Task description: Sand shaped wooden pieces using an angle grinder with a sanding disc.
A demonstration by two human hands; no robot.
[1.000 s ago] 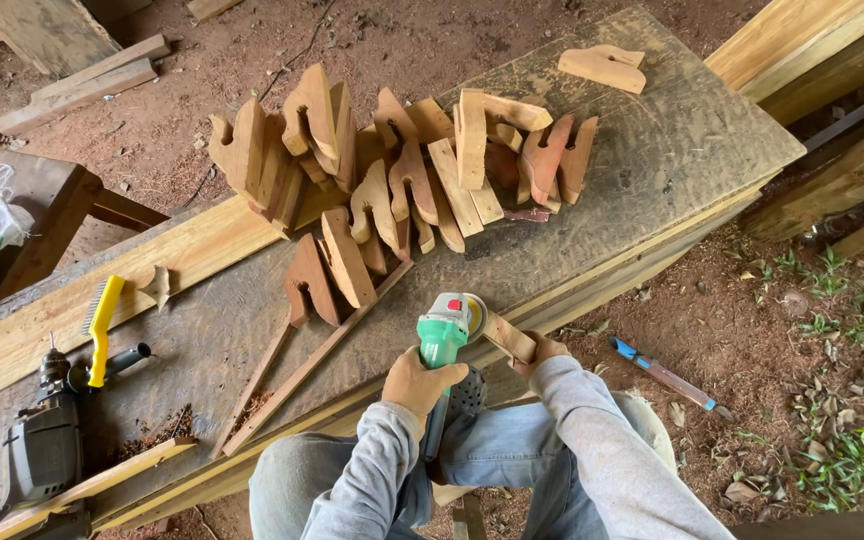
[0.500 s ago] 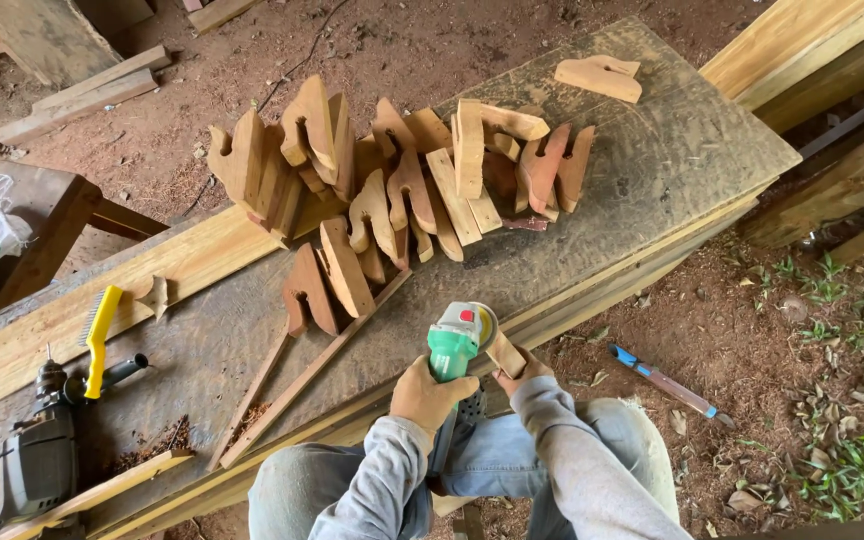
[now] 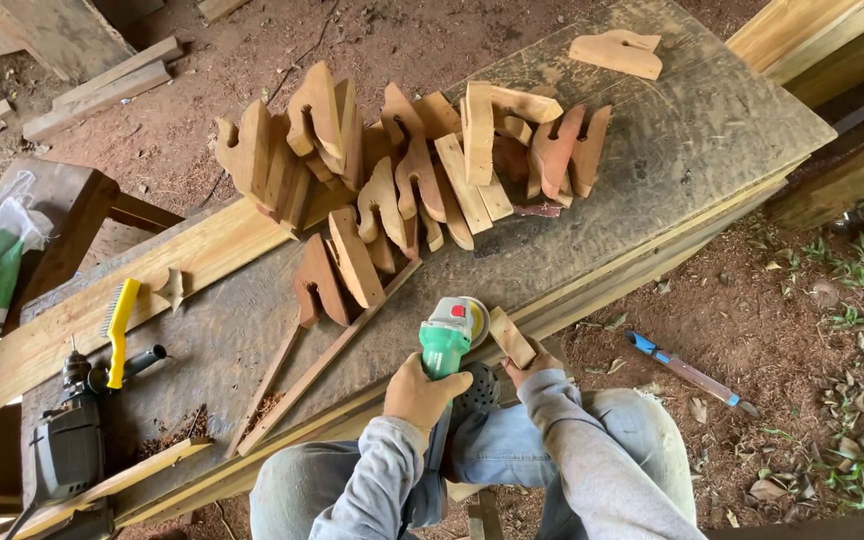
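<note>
Two hands work at the near edge of a grey plywood bench top (image 3: 712,130). Beyond the fingers lies a heap of cut wooden profile pieces (image 3: 402,170), overlapping, many half hidden; one loose piece (image 3: 617,52) sits far off at the back. Left of the fingers, an electric drill (image 3: 67,440), partly cut off by the frame edge, and a yellow wire brush (image 3: 117,325). Left hand (image 3: 430,392) fingers wrapped tight around a green angle grinder (image 3: 449,338); its disc is hard to make out. Right hand (image 3: 532,362) mostly hidden behind the sleeve, fingers pinching a small wooden strip (image 3: 512,338) just beside the grinder head. Blue-tipped tool (image 3: 687,372) on dirt, right.
</note>
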